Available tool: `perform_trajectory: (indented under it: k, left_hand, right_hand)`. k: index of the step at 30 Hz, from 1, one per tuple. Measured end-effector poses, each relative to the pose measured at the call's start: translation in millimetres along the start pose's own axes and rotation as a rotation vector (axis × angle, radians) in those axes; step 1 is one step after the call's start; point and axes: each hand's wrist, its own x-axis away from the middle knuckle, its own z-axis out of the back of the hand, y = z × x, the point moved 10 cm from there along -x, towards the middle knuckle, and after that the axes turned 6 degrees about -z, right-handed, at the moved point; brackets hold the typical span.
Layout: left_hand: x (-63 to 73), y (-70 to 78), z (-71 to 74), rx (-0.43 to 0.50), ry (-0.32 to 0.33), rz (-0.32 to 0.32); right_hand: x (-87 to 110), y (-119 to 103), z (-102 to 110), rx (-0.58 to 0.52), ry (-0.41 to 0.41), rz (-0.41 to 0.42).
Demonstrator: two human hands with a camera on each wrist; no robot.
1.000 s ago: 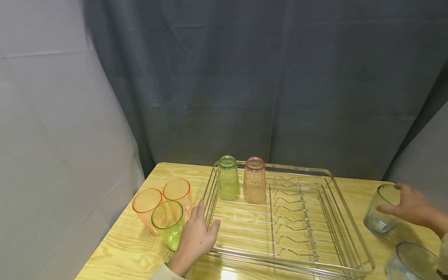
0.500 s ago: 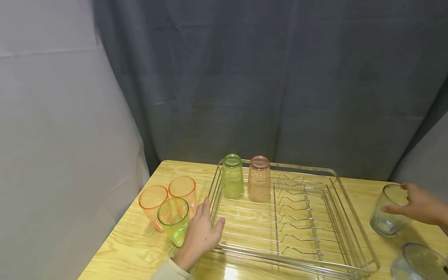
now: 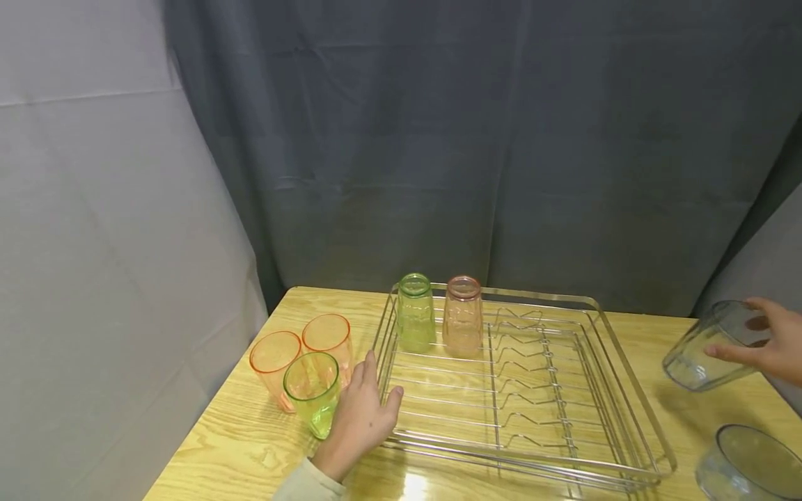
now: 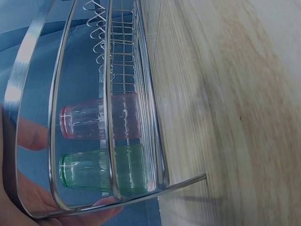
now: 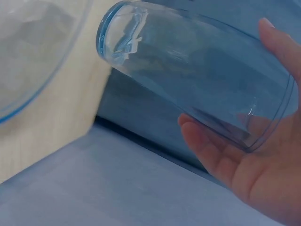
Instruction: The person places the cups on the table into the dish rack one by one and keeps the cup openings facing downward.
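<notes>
The clear glass was off the table, tilted on its side in the air just beyond the right end of the wire dish rack, with its base toward the rack and its open mouth turned toward the person's right hand. That hand gripped it near the rim, thumb on the upper side and fingers curled under the wall; in the right wrist view the glass lay across the palm and fingers, its base pointing away from the wrist.

On the table just nearer than the rack's right end stood a second clear glass, upright and apart from the held one.

Inside the rack, at its far left corner, a green glass and a pink glass stood upside down side by side, very close together; whether they touched could not be told. The left wrist view showed the same pair, green and pink, behind the rack's rails.

The left hand rested on the rack's near left corner, fingers loosely spread and straight over the rim, holding nothing. Just left of the rack, next to that hand, three upright cups clustered together: a green cup in front, two orange cups behind it. All of it sat on a light wooden table.
</notes>
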Motion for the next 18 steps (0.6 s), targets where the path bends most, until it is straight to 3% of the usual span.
perform_trajectory:
  k: [3, 11, 18]
  left_hand:
    - [1.0, 0.1, 0.0, 0.003, -0.002, -0.003]
    - [3.5, -1.4, 3.3, -0.009, 0.016, -0.002]
    - [1.6, 0.8, 1.7, 0.007, 0.008, -0.006]
  right_hand:
    - [7.9, -3.4, 15.0, -0.077, 0.105, 0.015]
    - [22.4, -20.1, 23.7, -0.131, 0.125, 0.045]
    - [32.0, -14.4, 29.3, -0.190, 0.191, 0.060]
